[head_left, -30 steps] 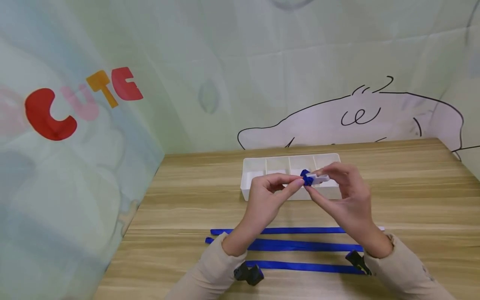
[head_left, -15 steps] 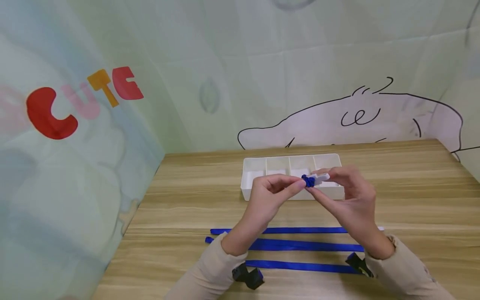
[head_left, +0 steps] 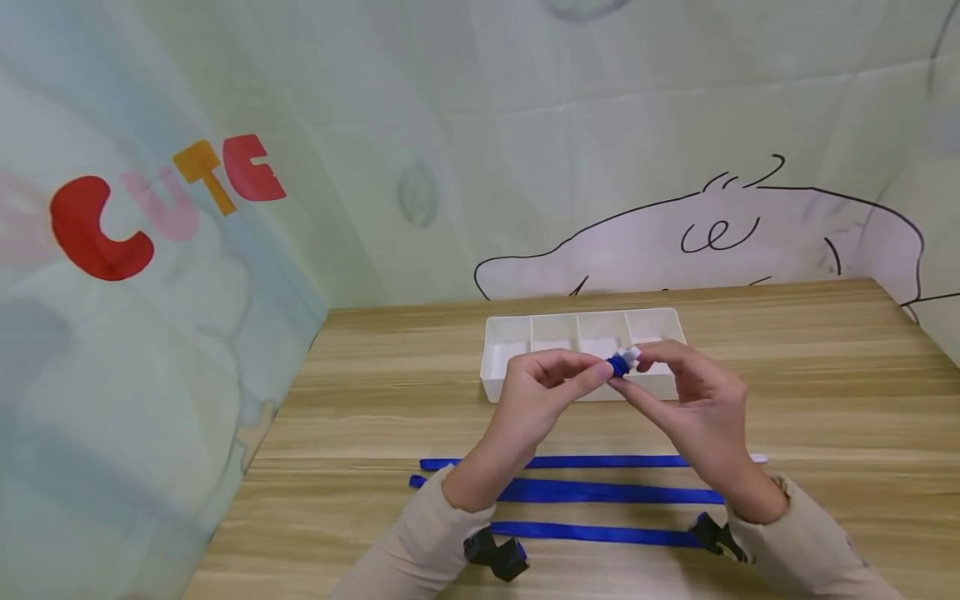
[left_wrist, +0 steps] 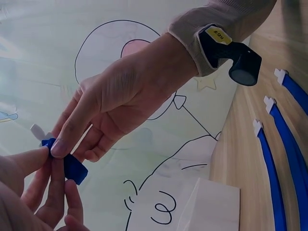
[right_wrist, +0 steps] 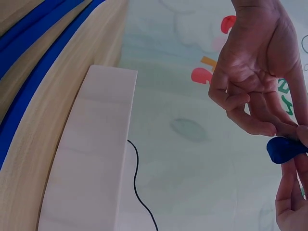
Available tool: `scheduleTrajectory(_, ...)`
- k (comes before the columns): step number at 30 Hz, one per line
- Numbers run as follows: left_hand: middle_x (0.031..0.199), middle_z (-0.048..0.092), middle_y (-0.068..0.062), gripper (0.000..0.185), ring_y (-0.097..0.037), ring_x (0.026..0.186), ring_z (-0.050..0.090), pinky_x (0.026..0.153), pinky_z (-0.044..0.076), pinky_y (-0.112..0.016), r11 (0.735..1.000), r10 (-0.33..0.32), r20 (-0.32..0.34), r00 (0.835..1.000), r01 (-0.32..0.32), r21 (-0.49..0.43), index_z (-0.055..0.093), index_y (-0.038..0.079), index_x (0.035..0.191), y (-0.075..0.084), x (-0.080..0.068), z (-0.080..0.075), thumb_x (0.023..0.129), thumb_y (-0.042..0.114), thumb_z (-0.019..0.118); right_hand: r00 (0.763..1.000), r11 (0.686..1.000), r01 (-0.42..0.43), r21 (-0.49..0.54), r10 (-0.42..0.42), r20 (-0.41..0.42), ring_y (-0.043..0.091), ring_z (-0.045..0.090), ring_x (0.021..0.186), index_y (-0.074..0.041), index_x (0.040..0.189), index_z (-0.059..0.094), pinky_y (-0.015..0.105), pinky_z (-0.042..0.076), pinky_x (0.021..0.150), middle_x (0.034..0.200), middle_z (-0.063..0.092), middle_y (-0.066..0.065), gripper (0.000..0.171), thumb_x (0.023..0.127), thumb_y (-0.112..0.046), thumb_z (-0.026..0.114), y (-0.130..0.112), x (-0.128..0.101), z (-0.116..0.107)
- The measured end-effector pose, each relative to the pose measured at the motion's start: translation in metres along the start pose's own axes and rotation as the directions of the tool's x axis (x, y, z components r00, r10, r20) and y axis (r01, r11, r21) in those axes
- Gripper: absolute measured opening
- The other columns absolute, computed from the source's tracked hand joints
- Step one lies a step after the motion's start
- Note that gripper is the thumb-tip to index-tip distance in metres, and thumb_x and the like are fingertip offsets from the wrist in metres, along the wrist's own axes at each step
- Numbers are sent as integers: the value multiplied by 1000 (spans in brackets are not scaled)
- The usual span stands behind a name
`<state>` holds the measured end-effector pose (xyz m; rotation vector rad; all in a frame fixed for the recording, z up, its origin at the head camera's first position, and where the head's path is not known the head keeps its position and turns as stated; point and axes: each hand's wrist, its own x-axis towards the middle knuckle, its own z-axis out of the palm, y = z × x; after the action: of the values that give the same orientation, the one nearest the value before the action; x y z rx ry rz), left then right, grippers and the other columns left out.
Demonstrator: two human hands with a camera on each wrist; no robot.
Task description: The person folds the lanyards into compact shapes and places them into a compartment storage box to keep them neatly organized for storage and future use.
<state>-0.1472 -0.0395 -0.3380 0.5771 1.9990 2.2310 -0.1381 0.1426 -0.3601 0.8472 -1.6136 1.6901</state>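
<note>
Worth keeping the pinch tight and the wraps even: left hand [head_left: 536, 392] and right hand [head_left: 693, 400], fingers [left_wrist: 65, 139] of both closed on the small blue ribbon roll [head_left: 618, 365] with its white tab, held above the 3 blue ribbons [head_left: 600, 492] on the worktop [head_left: 360, 400], just before the white divided tray [head_left: 517, 329]. Compared with 1 second ago, less white tab showing, the roll more tucked between the fingertips.

Between the pinching fingertips of the left hand [head_left: 542, 385] and right hand [head_left: 693, 398], the blue ribbon roll [head_left: 618, 366] has tightened, leaving less of its white tip [head_left: 631, 354] showing than before.
</note>
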Motion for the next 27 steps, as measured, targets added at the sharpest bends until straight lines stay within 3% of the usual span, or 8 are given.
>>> scheduleTrajectory(7, 90, 73, -3, 15, -15, 85, 63, 70, 46, -24, 998, 23, 4, 1000, -23, 51, 74, -4, 100, 0, 1, 0, 91, 8, 74, 1000, 990, -6, -141, 5, -7, 18, 64, 90, 13, 102, 69, 23, 54, 83, 100, 73, 12, 29, 78, 5, 82, -2, -2, 0)
scheduleTrajectory(11, 90, 73, -3, 15, -15, 88, 63, 68, 42, -23, 995, 46, 3, 999, -46, 84, 75, -1, 99, 0, 2, 0, 91, 11, 75, 1000, 990, 0, -144, -1, -9, 19, 65, 90, 14, 102, 69, 23, 54, 83, 101, 73, 14, 27, 79, 7, 80, -1, -2, 0)
scheduleTrajectory(15, 90, 73, -4, 14, -14, 85, 64, 64, 43, -21, 991, 56, 7, 998, -56, 118, 75, 0, 98, 0, 2, 0, 91, 13, 75, 1000, 992, -10, -129, 8, -16, 19, 65, 89, 15, 101, 69, 23, 55, 84, 101, 73, 15, 28, 75, 19, 77, -1, -1, 0)
scheduleTrajectory(19, 90, 73, -3, 13, -13, 79, 62, 64, 45, -21, 981, 72, 14, 997, -73, 179, 75, 3, 99, 1, 3, -2, 92, 14, 74, 997, 993, -67, -98, 64, -29, 19, 67, 89, 14, 101, 69, 24, 55, 87, 101, 72, 16, 34, 71, 30, 71, -3, 0, -1)
scheduleTrajectory(23, 93, 73, -3, 13, -14, 80, 63, 68, 50, -23, 964, 101, 16, 995, -102, 244, 75, 5, 100, 2, 2, -7, 93, 16, 74, 990, 988, -138, -71, 135, -47, 18, 69, 90, 14, 102, 69, 25, 55, 88, 101, 72, 16, 33, 73, 31, 69, -4, 1, -6)
scheduleTrajectory(27, 94, 73, -3, 14, -15, 82, 65, 73, 55, -27, 951, 119, 7, 993, -116, 287, 75, 6, 101, 5, 3, -14, 92, 17, 74, 979, 969, -203, -139, 196, -59, 16, 70, 88, 13, 103, 69, 23, 55, 85, 102, 73, 11, 31, 75, 25, 72, -6, 3, -13)
